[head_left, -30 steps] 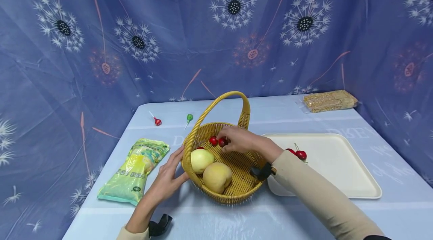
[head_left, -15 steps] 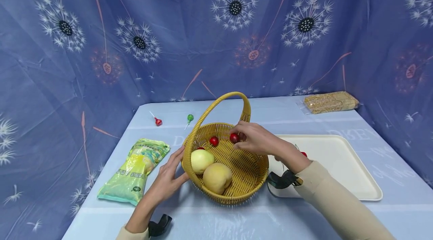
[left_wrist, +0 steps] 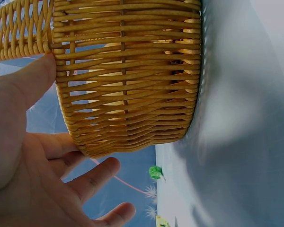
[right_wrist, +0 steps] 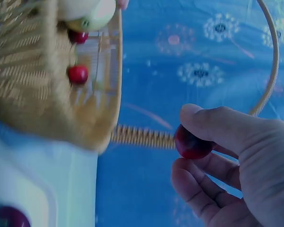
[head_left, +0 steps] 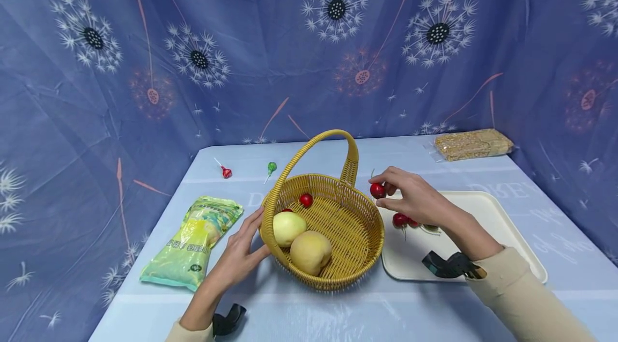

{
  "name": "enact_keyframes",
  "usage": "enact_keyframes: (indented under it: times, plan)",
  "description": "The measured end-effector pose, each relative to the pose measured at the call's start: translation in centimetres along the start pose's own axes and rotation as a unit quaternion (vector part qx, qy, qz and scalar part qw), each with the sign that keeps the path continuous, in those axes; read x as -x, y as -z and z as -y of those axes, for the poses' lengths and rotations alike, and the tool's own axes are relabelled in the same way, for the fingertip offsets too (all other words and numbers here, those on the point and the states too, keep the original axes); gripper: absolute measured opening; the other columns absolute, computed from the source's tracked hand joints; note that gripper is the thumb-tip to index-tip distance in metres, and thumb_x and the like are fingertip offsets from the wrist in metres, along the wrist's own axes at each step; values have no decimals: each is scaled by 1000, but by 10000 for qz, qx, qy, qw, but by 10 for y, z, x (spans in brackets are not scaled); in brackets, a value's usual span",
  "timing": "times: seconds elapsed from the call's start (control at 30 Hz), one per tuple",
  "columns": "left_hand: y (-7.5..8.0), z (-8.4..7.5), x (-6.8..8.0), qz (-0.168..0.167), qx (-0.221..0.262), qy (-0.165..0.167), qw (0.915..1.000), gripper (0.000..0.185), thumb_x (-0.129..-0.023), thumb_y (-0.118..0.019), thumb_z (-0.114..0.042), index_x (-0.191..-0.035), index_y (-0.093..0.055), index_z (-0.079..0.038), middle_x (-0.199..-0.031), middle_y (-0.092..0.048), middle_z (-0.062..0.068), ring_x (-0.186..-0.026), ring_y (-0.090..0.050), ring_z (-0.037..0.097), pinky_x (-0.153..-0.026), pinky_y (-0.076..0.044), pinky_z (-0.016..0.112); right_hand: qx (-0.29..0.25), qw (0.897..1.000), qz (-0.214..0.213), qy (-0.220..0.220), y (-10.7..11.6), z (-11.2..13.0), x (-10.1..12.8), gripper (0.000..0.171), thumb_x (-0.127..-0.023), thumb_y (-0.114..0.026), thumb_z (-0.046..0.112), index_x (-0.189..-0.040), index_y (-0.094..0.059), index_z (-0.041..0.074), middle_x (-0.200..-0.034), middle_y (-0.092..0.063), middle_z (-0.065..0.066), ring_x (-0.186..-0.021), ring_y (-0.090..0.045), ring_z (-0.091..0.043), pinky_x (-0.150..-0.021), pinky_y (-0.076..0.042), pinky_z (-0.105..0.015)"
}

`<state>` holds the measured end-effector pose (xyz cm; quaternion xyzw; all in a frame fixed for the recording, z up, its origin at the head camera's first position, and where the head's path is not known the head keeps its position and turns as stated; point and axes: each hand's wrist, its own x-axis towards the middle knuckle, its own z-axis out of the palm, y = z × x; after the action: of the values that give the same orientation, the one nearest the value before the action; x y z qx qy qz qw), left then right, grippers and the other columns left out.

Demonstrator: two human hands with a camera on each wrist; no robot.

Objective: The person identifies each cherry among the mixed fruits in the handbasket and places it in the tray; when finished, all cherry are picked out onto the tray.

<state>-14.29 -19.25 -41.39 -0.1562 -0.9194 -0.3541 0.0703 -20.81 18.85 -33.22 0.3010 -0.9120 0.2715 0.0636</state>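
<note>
A yellow wicker basket (head_left: 345, 245) with an arched handle stands mid-table. Inside it lie a peach (head_left: 310, 252), a pale yellow-green fruit (head_left: 288, 228) and red cherries, one at the back (head_left: 306, 200) and another partly hidden. My left hand (head_left: 240, 256) rests against the basket's left side, thumb and fingers spread and touching its rim from outside. Just right of the basket, over the near-left corner of a white tray (head_left: 483, 235), my right hand (head_left: 415, 197) pinches a dark red cherry (head_left: 378, 190) between thumb and fingers. More cherries (head_left: 400, 220) lie on the tray, partly covered by that hand.
Left of the basket lies a green and yellow snack bag (head_left: 193, 245). Behind are a red lollipop (head_left: 226, 172) and a green lollipop (head_left: 272, 168). A clear packet of brown grainy food (head_left: 473, 145) sits at the back right. Patterned blue cloth (head_left: 289, 52) surrounds the table.
My right hand has moved right with the cherry, from inside the basket, across its rim, to above the tray's left side. The left hand and basket have stayed put.
</note>
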Motion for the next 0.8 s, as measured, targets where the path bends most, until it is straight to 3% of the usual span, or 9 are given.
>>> enact_keyframes:
  times: [0.37,0.8]
  plan:
    - [0,1,-1,6,-30,45,10000,73,-88,-64,-37,-149,-30,-19,-156,-27,5,-140,-32,34,-102,-25,62,596,9964,-582,-178,14,-57,47,37,-77,-77,12,-111,-65,14,-93,-61,8,-75,-54,1,-63,-45,-21]
    - [-1,2,-1,49,0,97,9999,73,-88,-63,-38,-149,-29,-17,-156,-26,6,-141,-31,34,-103,-24,63,793,9926,-681,-618,4,-108,90,39,-73,-78,8,-110,-66,7,-88,-62,3,-71,-49,2,-59,-43,-22]
